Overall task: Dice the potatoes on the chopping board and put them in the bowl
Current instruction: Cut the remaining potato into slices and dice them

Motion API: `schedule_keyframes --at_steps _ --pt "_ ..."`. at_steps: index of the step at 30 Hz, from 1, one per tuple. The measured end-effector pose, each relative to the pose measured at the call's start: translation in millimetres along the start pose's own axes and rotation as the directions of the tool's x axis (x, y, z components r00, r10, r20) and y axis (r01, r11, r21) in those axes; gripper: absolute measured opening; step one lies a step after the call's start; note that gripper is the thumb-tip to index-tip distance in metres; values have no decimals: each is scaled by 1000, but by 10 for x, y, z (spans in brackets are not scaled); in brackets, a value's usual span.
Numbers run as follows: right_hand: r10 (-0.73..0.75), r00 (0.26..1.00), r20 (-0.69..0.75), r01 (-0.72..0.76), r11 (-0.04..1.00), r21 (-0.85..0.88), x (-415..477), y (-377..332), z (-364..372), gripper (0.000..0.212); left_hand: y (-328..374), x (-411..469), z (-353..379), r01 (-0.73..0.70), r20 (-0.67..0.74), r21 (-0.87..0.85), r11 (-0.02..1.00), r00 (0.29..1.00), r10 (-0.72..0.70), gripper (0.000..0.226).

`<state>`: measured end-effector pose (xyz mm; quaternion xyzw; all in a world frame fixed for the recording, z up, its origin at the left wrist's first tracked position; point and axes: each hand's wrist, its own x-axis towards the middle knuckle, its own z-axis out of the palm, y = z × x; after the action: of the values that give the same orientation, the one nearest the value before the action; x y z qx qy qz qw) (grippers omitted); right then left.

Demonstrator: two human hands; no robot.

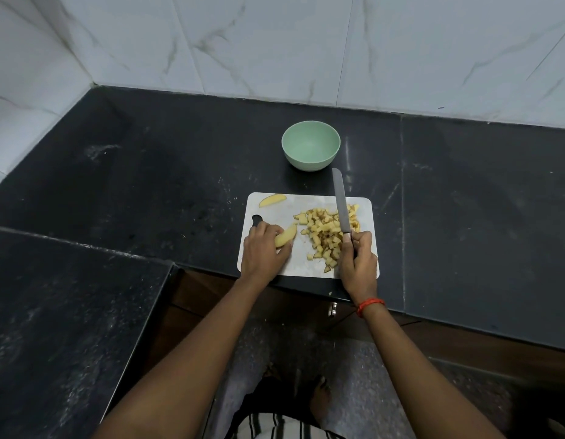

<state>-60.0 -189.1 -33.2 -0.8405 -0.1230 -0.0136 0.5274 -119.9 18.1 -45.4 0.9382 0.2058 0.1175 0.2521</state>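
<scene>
The left hand [263,248] holds a potato wedge [287,235] on the chopping board [301,265], near the middle of the frame. Its fingers [266,231] are curled round the near end of the wedge. The right hand [358,261] has its fingers wrapped tight round the handle of the knife [339,201]. The blade points away, toward the top of the frame, over the pile of diced potato [325,237].

The next job looks like cutting this wedge. To do it well, lay the wedge on a flat side so it cannot roll. Tuck the fingertips back, away from the blade. Cut it into long strips first, then across, so the bits match the small cubes in the pile. Push the knife straight down.

The wedge is pale yellow and curved like a little boat, and it looks wet and slippery. The cubes are small and blocky, some with brown skin on them. One more wedge [272,200] waits at the upper left corner of the board. The board is flat, white and smooth, with round corners. The knife blade is long, thin, grey metal.

The bowl [310,145] is round and light green. It sits above the board on the dark, speckled stone tabletop [148,172], and nothing is in it yet.
</scene>
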Motion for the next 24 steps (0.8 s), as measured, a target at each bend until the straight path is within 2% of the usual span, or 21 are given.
schedule_keyframes --at_steps 4,16,21,24 --pt "-5 1000 2 5 1000 7 4 -1 0 16 -86 -49 89 -23 -83 -56 998 996 18 31" --pt "4 999 33 -4 1000 3 15 -3 -20 12 -88 -57 120 -24 -97 -57 998 995 18 36" --pt "-38 994 99 47 995 -85 -41 -116 -37 14 -75 -66 122 -38 -118 -58 998 993 30 33" --pt "-107 980 169 129 984 -123 -172 -252 52 15 -67 -63 110 -44 -113 -48 998 993 38 33"
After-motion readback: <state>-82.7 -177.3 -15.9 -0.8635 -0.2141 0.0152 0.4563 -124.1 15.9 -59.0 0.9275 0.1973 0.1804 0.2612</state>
